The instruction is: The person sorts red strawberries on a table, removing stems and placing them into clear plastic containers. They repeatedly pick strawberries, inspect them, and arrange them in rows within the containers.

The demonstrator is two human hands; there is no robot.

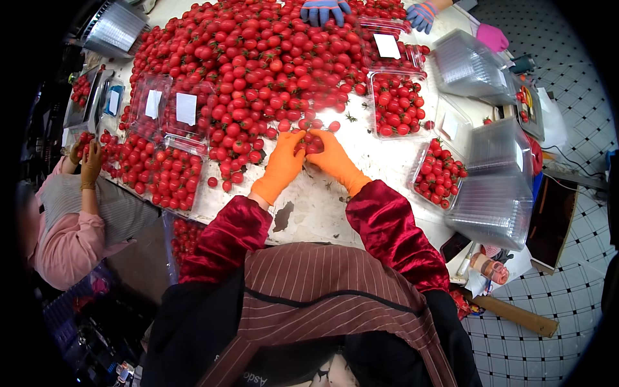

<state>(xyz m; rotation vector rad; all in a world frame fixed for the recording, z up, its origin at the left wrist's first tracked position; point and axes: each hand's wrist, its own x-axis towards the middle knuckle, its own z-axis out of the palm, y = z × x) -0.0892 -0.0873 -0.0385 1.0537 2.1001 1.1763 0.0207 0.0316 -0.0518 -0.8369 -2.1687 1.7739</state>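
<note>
My left hand, in an orange glove, and my right hand, gloved the same, meet at the near edge of a large heap of cherry tomatoes. Between them my fingers are curled around a few cherry tomatoes; parts of these are hidden by the fingers. Loose tomatoes lie just beyond my fingertips. To the right stand a clear plastic box of tomatoes and, nearer, a smaller filled clear punnet. Another filled clear box stands to the left of my hands.
Stacks of empty clear boxes and lids line the right side. A phone lies by the near right edge. A co-worker's gloved hands hold tomatoes at left; another person's blue-gloved hands are at the far side.
</note>
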